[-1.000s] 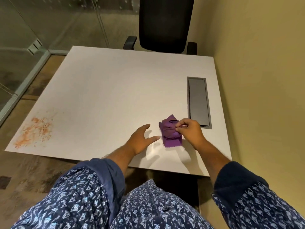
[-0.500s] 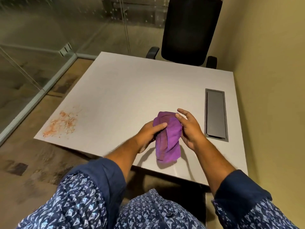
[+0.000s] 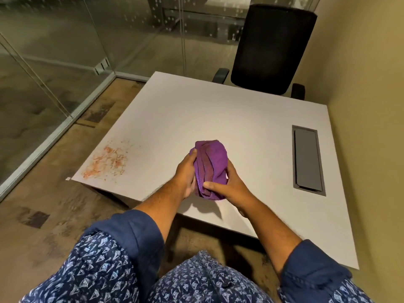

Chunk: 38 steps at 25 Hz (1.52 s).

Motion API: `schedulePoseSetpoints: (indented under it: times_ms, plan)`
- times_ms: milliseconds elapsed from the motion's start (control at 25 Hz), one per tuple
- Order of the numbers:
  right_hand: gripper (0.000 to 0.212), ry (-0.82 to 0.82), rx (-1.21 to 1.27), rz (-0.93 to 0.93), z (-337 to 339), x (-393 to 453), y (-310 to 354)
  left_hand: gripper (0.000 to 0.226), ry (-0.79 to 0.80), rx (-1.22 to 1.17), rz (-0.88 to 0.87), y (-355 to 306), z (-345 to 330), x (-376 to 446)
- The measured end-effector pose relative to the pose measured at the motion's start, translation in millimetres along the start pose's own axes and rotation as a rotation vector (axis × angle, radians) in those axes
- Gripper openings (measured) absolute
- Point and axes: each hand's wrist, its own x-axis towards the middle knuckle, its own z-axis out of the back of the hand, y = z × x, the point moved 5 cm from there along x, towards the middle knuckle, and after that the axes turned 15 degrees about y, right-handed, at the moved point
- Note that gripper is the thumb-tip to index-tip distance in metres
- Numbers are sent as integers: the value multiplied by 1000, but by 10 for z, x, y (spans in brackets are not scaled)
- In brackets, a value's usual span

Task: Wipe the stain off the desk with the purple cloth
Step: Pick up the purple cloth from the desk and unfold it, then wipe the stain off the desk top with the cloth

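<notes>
Head view. Purple cloth (image 3: 211, 167): bunched, held above the near part of the white desk (image 3: 218, 119). Left hand (image 3: 185, 173): clasping the cloth's left side. Right hand (image 3: 229, 186): gripping its lower right, thumb laid across the front. Orange stain (image 3: 106, 162): desk's near left corner, well apart from the cloth. Grey cable hatch (image 3: 307, 159): right side. Black chair (image 3: 271, 49): far edge.

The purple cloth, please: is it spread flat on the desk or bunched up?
Bunched up. The purple cloth shows folds and is held off the desk between the left hand and right hand.
</notes>
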Motion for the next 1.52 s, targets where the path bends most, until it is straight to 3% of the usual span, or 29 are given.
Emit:
schedulePoseSetpoints:
  times_ms: [200,320,360,400,520,600,720,880,1000,1160,1360,1520]
  plan:
    - [128,-54,-419,19,-574,423,80,44,6,-113,-15,-337,495,-152]
    - [156,57,-627,-37,-931,621,-9,41,-32,-131,-17,-571,818,-192]
    - [154,84,-682,-50,-1031,684,-32,43,-48,-130,-2,-622,915,-196]
    - [140,83,-674,-24,-1135,764,-17,45,-59,-119,17,-680,1030,-208]
    - [61,56,-250,60,-1357,945,63,46,-89,-33,75,-789,1388,-250]
    - [36,-72,194,-35,-1457,1017,42,41,-99,-8,91,-825,1634,-291]
    - [54,-178,765,-62,-1571,1098,-41,32,-117,-16,-3,-872,1982,-300]
    - [60,-135,1130,79,-1803,1293,62,70,-87,-65,-24,-926,2324,-357]
    - [57,-98,1163,136,-1959,1394,103,84,-44,-110,-31,-997,2460,-384]
    - [61,-110,1025,134,-2111,1566,94,90,-2,-136,-92,-1123,2606,-407]
    - [62,-158,1024,101,-2071,1772,79,79,-40,-203,-143,-1272,2787,-341]
    - [63,-199,974,73,-2012,2063,26,63,-83,-11,-53,-1389,2871,-253]
